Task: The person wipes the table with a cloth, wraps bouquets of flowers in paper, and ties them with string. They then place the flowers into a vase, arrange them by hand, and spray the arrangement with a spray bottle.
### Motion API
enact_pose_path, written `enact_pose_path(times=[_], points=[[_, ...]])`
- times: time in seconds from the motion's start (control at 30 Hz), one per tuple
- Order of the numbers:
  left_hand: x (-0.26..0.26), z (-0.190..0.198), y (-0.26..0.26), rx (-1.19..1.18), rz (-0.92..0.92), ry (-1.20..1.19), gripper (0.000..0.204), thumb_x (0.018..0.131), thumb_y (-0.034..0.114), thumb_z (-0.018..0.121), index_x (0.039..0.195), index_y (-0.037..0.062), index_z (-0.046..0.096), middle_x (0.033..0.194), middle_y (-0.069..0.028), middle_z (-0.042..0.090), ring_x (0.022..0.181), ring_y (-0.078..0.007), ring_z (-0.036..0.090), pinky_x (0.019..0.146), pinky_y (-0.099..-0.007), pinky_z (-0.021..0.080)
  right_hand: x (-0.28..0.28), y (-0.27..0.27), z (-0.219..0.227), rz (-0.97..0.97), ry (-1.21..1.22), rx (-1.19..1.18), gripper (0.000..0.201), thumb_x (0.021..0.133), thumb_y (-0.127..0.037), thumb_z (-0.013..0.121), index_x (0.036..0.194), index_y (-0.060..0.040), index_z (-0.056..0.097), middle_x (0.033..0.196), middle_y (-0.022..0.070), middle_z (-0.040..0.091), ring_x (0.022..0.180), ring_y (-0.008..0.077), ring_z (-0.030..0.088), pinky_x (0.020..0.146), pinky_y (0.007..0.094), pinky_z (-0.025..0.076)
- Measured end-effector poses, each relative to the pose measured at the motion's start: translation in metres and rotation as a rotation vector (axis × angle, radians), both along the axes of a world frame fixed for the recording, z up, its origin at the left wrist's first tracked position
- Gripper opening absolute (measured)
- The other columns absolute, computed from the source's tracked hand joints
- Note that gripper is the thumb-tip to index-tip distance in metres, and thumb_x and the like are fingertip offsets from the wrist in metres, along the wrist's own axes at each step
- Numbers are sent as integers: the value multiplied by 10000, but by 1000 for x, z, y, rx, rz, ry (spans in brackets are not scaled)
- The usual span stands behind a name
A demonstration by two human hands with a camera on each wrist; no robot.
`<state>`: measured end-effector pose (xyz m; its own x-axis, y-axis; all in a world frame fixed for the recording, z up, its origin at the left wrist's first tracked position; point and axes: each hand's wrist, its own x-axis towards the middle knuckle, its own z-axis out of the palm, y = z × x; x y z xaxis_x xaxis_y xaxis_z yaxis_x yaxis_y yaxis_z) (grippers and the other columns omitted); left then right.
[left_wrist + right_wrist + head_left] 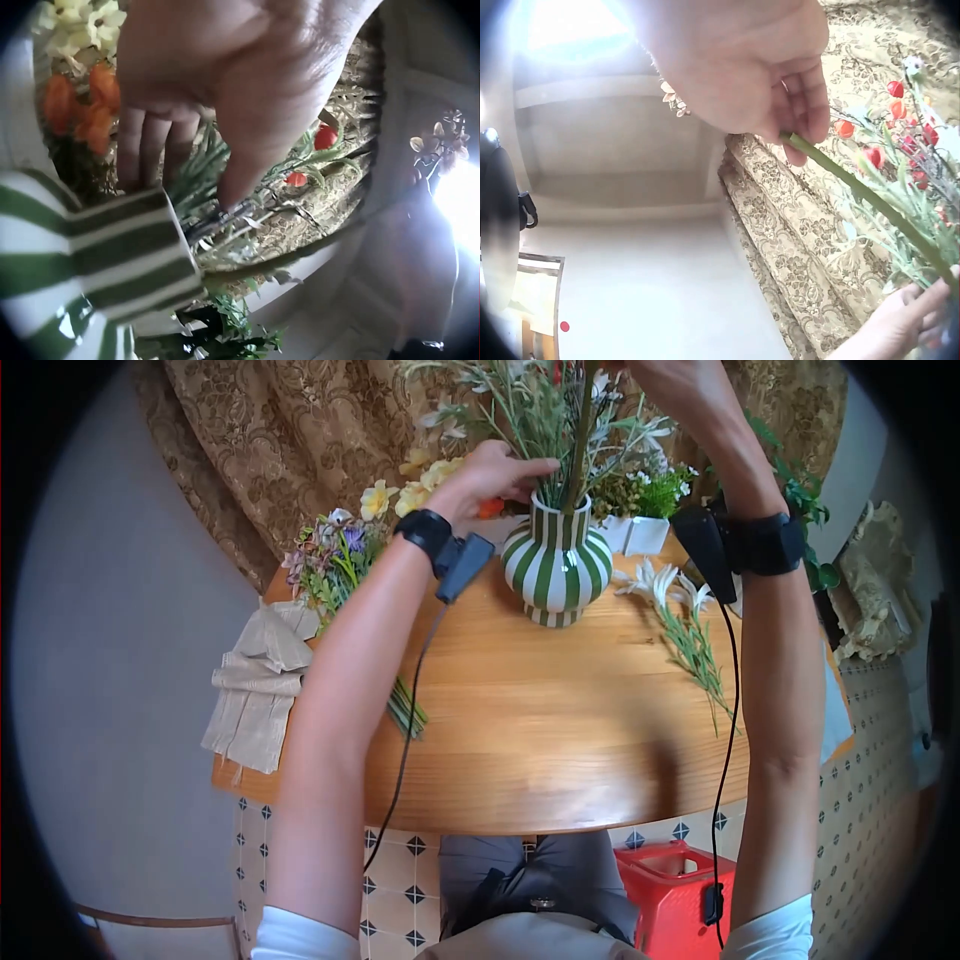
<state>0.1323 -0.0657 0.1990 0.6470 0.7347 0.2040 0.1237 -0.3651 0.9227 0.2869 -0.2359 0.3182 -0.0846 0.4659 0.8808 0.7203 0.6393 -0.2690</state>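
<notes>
A green-and-white striped vase (pixel 557 572) stands upright near the back of the table, full of artificial flowers and greenery (pixel 530 430). At its mouth, my left hand (pixel 490 472) holds the bunched stems, thumb on one side and fingers behind, as the left wrist view shows. Raised above the vase, my right hand (pixel 742 67) pinches a long thick green stem (pixel 870 196) that slants down to the vase mouth (pixel 184 232). Pale pink blossoms (pixel 442 146) show past the right hand. Red berry-like buds (pixel 896 109) stand among the greenery.
A mixed bouquet (pixel 345 555) lies on the left of the table by a beige cloth (pixel 262 685). White lilies (pixel 680 610) lie on the right. Behind are yellow flowers (pixel 415 485), a small white-potted plant (pixel 648 530) and a patterned curtain (pixel 290 440). A red stool (pixel 672 900) stands below the table.
</notes>
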Motion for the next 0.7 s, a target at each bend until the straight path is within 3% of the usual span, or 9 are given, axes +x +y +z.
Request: enact_pose_path(times=[0.1,0.13,0.17,0.23,0.37,0.43,0.6,0.7], points=[[-9,6,6,-34,-108,54,354,924,327,727,1052,2,673,958,-66,711,850,-119,675,775,-263,562,9,15,6,-69,-9,3,235,960,-148,575,866,49,660,746,91,708,636,117,618,578,299,487],[-10,5,9,-25,-103,76,382,935,331,713,1086,-15,663,1019,-99,711,902,-125,681,808,-270,561,3,19,-1,122,65,72,245,955,-147,570,855,56,663,735,112,704,655,145,652,586,315,494],[-9,4,13,-27,-104,83,382,935,331,713,1086,-15,663,1019,-99,711,902,-125,681,808,-270,561,4,24,2,121,72,71,245,955,-147,570,855,56,663,735,112,704,655,145,652,586,315,494],[-7,5,17,-16,-72,145,368,950,309,695,1105,-22,660,1011,-85,708,882,-120,673,820,-256,555,4,29,17,-45,-42,105,252,946,-149,570,848,61,670,731,128,703,670,174,674,605,326,504],[-5,3,15,-26,-75,46,343,947,273,698,1015,-63,682,947,-116,728,817,-151,703,745,-275,588,13,30,42,-33,-44,51,263,932,-166,571,828,46,688,716,145,695,672,219,678,635,364,511],[-4,5,19,-22,-81,79,328,952,270,690,1032,-48,692,953,-102,733,817,-148,703,744,-280,587,6,39,31,-151,-65,178,274,921,-195,561,811,16,699,703,153,682,671,299,664,652,415,507],[-7,6,10,-48,-75,72,289,959,261,681,1062,-9,700,953,-73,736,828,-147,706,752,-280,582,3,39,23,-182,-14,122,294,912,-229,575,793,10,700,748,182,702,745,307,700,693,431,523],[-6,-1,12,-68,-80,34,278,970,248,663,1100,3,690,955,-63,735,829,-146,707,754,-282,576,9,73,-29,-147,-145,-27,193,897,-130,617,863,42,696,753,191,708,679,305,698,656,404,556]])
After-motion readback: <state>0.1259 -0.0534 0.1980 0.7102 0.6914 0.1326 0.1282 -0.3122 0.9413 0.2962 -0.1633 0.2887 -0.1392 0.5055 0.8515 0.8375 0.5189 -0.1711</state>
